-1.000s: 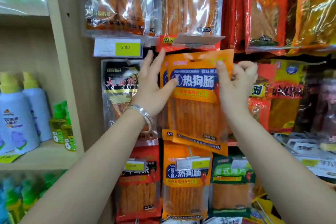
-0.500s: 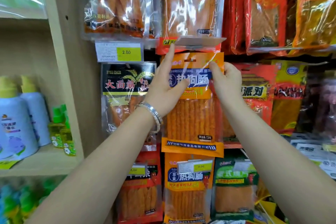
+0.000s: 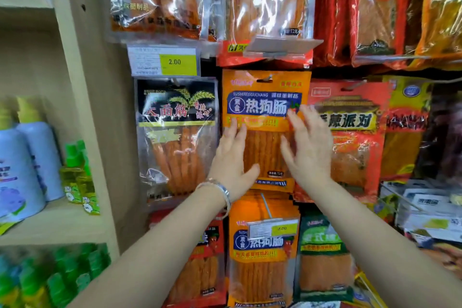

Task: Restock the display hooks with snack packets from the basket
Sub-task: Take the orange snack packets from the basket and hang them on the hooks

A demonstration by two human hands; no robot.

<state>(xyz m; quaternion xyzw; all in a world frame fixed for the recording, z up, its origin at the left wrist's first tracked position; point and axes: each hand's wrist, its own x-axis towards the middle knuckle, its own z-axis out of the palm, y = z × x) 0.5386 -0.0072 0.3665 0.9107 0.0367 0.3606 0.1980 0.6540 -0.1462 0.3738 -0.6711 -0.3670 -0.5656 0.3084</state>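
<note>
- The flat orange plastic snack packet with a blue label band (image 3: pixel 265 107) is hung in the middle row of the display wall, under a clear tilted price-tag flap (image 3: pixel 280 45). Long orange sticks are seen through its clear lower window.
- Its hook is hard to make out; only a dark slot at the packet's top edge is shown.
- The left hand (image 3: pixel 232 160) is laid open, fingers straight, against the packet's lower left edge. A silver bracelet (image 3: pixel 221 190) is worn on that wrist.
- The right hand (image 3: pixel 307 150) is spread open over the packet's right side. Its fingers are blurred, so contact cannot be confirmed.
- Just beside the packet are hung a clear black-labelled packet (image 3: pixel 175 132) on the left and a red packet (image 3: pixel 350 132) on the right, the latter partly hidden by the right hand.
- Below, a second orange packet (image 3: pixel 262 270) is partly covered by a yellow price tag (image 3: pixel 272 229).
- At far left, blue-and-white bottles (image 3: pixel 37 157) are carried on a pale wooden shelf (image 3: pixel 62 220) and are cut off by the frame edge.
</note>
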